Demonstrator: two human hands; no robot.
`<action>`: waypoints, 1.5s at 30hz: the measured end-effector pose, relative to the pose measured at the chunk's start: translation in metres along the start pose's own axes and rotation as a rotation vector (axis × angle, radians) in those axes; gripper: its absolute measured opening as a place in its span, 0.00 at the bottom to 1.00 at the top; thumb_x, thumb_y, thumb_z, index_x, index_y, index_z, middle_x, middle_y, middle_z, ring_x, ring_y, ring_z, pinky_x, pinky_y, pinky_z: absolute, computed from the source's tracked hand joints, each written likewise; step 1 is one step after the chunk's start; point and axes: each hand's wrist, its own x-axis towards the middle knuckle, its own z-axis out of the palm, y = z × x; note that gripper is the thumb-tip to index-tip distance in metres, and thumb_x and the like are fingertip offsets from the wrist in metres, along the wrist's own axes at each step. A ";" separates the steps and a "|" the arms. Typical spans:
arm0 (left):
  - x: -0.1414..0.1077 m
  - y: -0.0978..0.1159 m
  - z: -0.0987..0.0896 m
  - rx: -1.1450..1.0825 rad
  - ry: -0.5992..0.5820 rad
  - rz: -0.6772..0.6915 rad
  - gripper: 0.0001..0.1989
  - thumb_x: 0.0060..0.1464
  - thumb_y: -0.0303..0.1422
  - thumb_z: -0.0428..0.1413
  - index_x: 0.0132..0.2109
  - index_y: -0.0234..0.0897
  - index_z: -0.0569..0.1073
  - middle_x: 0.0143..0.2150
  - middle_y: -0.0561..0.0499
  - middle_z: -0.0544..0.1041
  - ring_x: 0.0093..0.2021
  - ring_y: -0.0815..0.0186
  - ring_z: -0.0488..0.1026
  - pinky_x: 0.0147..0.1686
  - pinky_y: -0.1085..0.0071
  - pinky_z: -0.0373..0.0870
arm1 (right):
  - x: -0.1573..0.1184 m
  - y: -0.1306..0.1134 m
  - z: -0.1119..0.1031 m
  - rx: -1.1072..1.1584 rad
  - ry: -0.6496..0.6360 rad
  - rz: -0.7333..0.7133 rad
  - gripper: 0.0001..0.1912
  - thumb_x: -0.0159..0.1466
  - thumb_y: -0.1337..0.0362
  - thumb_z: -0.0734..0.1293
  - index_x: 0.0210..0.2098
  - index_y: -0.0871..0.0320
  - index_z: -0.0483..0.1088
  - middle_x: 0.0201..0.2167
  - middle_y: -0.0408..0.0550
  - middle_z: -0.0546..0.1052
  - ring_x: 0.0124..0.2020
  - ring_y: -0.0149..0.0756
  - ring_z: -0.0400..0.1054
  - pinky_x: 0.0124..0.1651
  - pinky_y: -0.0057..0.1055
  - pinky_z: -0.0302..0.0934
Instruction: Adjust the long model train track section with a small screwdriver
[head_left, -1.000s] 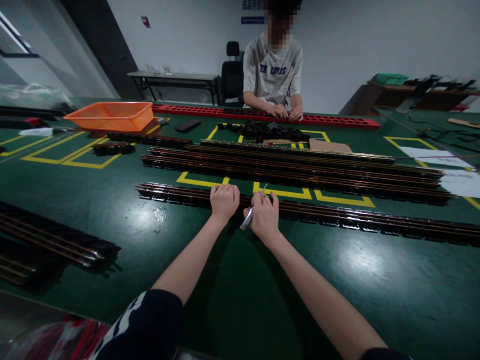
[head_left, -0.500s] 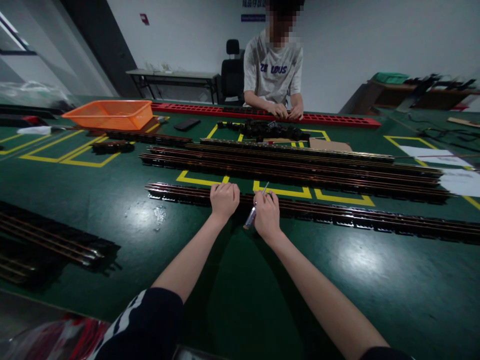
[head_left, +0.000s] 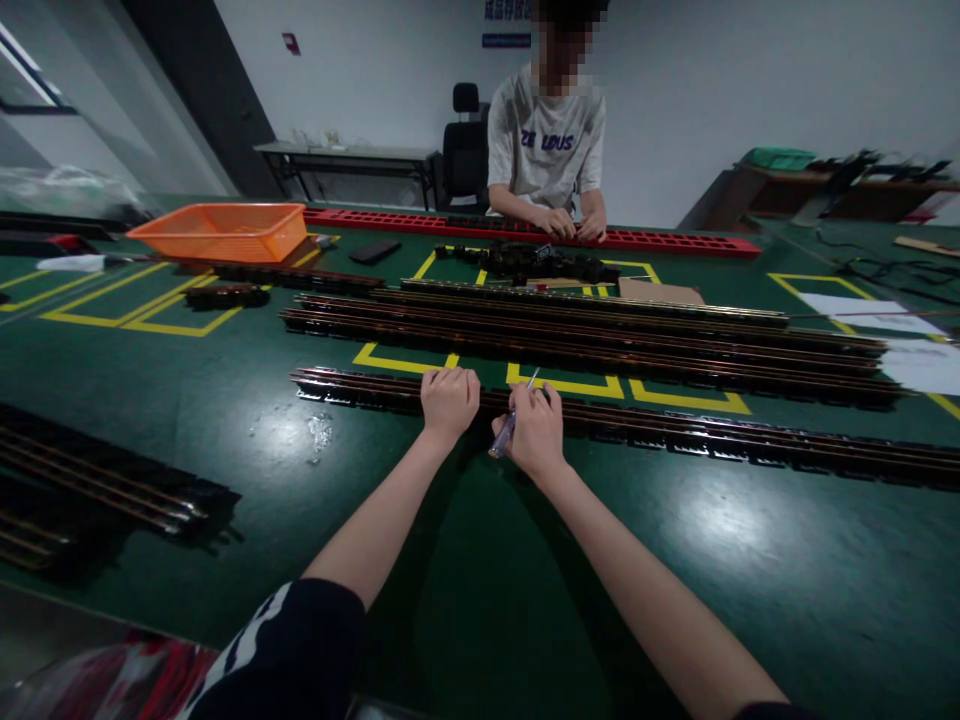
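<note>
Both my forearms reach up from the bottom of the frame across a dark green counter (head_left: 825,560), angled inward so that the hands come near each other, without touching, just below the centre. My left hand (head_left: 450,405) comes up from lower left, back of the hand towards the camera, knuckles uppermost; its fingers are together and curled down at the near strip (head_left: 750,438), a long, glossy dark piece running from left of centre to the right edge, sloping slightly down. The left fingertips are hidden, so I cannot tell whether they clamp it. My right hand (head_left: 538,430) comes in from lower right, also knuckles up, its fingers closed around a slim tool (head_left: 502,438). The tool's clear handle shows at the hand's left side, and its thin metal shaft leans up and slightly right above the fingers, over the near strip; whether it touches anything is hidden. Just beyond, across the middle, lies a bundle of similar strips (head_left: 600,345). An orange basket (head_left: 217,232) sits at upper left. At upper centre, a person in a pale T-shirt (head_left: 547,140) has both hands at a long red slotted bar (head_left: 675,240).
</note>
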 end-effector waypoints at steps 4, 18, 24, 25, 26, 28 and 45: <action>0.000 0.000 0.000 -0.001 0.005 -0.003 0.20 0.60 0.30 0.40 0.28 0.35 0.73 0.28 0.48 0.77 0.30 0.64 0.72 0.39 0.64 0.58 | -0.001 0.002 0.002 0.001 0.003 -0.011 0.12 0.55 0.67 0.60 0.40 0.63 0.65 0.32 0.52 0.74 0.38 0.43 0.66 0.58 0.44 0.49; -0.001 0.000 0.000 -0.039 -0.010 -0.015 0.20 0.60 0.30 0.40 0.27 0.35 0.73 0.28 0.48 0.77 0.30 0.64 0.72 0.38 0.63 0.59 | 0.001 -0.002 -0.001 -0.007 -0.001 0.011 0.12 0.59 0.63 0.61 0.40 0.63 0.65 0.32 0.52 0.75 0.38 0.44 0.67 0.57 0.45 0.49; -0.001 0.000 0.001 -0.042 0.004 -0.009 0.20 0.60 0.29 0.40 0.27 0.36 0.73 0.27 0.48 0.77 0.30 0.64 0.72 0.39 0.63 0.58 | 0.000 -0.002 0.003 -0.042 0.010 0.037 0.11 0.60 0.61 0.61 0.38 0.62 0.64 0.33 0.55 0.75 0.40 0.45 0.67 0.55 0.45 0.50; -0.001 0.000 0.001 -0.038 0.011 -0.006 0.20 0.60 0.29 0.40 0.27 0.36 0.73 0.27 0.48 0.77 0.30 0.64 0.72 0.39 0.63 0.58 | 0.000 -0.002 0.003 -0.045 0.014 0.036 0.11 0.60 0.60 0.61 0.38 0.62 0.64 0.33 0.55 0.75 0.40 0.45 0.67 0.55 0.45 0.51; -0.002 0.000 0.001 -0.034 0.019 -0.002 0.20 0.60 0.29 0.40 0.26 0.36 0.73 0.27 0.48 0.77 0.30 0.64 0.71 0.39 0.63 0.58 | 0.000 -0.003 0.003 -0.047 0.016 0.037 0.11 0.60 0.60 0.61 0.38 0.62 0.64 0.34 0.55 0.75 0.40 0.45 0.67 0.55 0.45 0.51; -0.002 0.000 0.001 -0.032 0.032 0.007 0.20 0.60 0.29 0.40 0.27 0.36 0.73 0.27 0.48 0.77 0.30 0.65 0.71 0.38 0.64 0.58 | 0.000 -0.004 0.004 -0.045 0.017 0.040 0.11 0.60 0.61 0.61 0.39 0.62 0.64 0.34 0.56 0.75 0.40 0.46 0.66 0.55 0.45 0.50; -0.001 0.000 -0.001 -0.026 0.005 0.005 0.19 0.60 0.29 0.41 0.27 0.36 0.73 0.28 0.49 0.78 0.30 0.64 0.72 0.38 0.64 0.58 | -0.002 -0.003 0.005 -0.021 0.019 0.044 0.15 0.56 0.75 0.59 0.42 0.64 0.65 0.35 0.54 0.76 0.41 0.44 0.68 0.56 0.42 0.50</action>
